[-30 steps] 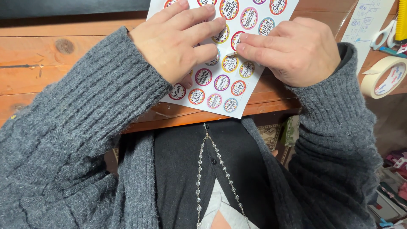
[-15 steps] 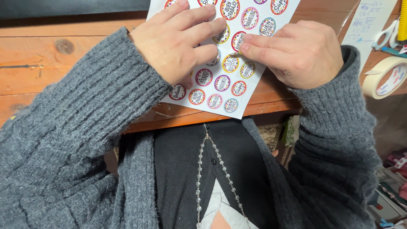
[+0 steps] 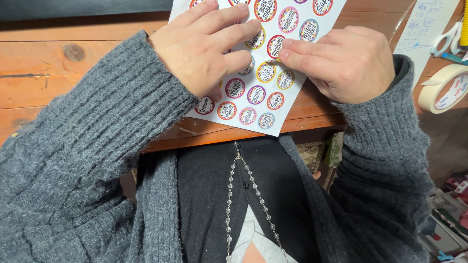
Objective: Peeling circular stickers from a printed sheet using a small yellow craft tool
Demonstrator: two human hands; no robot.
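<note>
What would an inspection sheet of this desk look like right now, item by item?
Surface: wooden table, knotted boards.
Job's things: sticker sheet, white, round coloured stickers, overhanging the table edge.
Clutter: masking tape roll; scissors; written paper.
Grippers: left hand pressed flat on the sheet; right hand, fingertips at one sticker.
Cables: nothing seen.
Surroundings: grey cardigan sleeves; bead chain; items lower right, unclear.
</note>
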